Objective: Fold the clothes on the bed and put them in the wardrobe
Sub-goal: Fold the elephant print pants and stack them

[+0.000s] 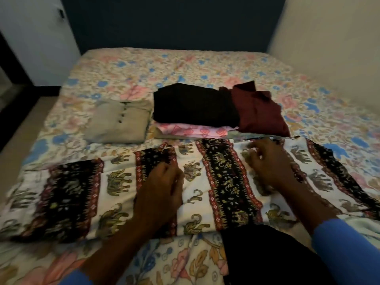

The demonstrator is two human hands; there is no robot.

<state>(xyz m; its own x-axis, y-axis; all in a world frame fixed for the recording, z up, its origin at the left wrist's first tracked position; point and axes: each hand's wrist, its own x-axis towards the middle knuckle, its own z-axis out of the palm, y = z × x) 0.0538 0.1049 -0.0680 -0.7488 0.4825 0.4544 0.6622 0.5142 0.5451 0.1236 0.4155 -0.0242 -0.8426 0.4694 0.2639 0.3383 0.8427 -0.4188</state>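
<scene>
An elephant-print garment [222,182] in white, black and red lies spread across the near part of the bed [144,64]. My left hand [162,188] sits on its middle, fingers curled and pinching a ridge of the fabric. To the right, my right hand [267,165] rests on the same garment with fingers bent and spread; it is blurred. Behind the garment lie a folded beige buttoned shirt [121,122], a folded black garment [193,105] on top of a pink patterned one [195,130], and a maroon garment [259,112].
A black cloth [267,256] lies at the bed's near edge under my right forearm. A dark headboard [172,23] stands at the back, with a white wall [333,38] along the right. Floor shows on the left, beside a white door or cabinet [35,38].
</scene>
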